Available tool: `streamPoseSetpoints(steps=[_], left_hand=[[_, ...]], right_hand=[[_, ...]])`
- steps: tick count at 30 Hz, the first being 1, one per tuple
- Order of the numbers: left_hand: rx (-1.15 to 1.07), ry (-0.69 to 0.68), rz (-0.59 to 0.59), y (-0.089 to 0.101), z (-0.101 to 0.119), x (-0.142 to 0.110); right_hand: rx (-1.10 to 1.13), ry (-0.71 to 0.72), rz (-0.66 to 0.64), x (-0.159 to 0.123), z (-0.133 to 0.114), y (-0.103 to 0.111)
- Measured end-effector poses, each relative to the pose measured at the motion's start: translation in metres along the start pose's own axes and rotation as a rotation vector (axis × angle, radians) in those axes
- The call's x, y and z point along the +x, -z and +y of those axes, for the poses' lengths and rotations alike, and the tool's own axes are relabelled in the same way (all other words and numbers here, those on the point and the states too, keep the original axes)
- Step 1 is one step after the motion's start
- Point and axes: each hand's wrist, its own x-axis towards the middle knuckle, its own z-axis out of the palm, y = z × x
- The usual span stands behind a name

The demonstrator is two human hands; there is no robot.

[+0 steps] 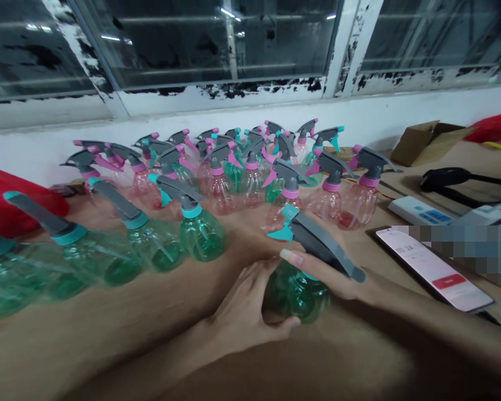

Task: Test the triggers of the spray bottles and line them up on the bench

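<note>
Close in front of me is a green spray bottle (303, 301) with a grey trigger head (321, 239) and turquoise nozzle, standing on the brown table. My left hand (250, 303) wraps around the bottle's body, thumb at the near side and fingers behind. At the neck, just under the grey head, my right hand (338, 275) grips the turquoise collar; some of its fingers are hidden behind the bottle. A row of green spray bottles (202, 236) stands to the left. Behind are several pink spray bottles (221, 192), mixed with a few green ones.
A phone (434, 270) with a lit screen lies at the right, beside a white device with blue buttons (420, 211). Farther back are a black strap-like object (446, 177) and an open cardboard box (426, 145). Red plastic (20, 203) lies at the left. A white wall and windows stand behind.
</note>
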Motion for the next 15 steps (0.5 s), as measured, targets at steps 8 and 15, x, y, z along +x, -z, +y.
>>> streamPoseSetpoints(steps=[8,15], left_hand=[[0.279,0.092,-0.103,0.017,-0.025,-0.020],[0.333,0.089,-0.179,0.018,-0.023,-0.023]], right_hand=[[-0.123,-0.022,-0.045,0.016,0.007,-0.002],[-0.087,-0.033,-0.095,0.019,0.013,-0.001]])
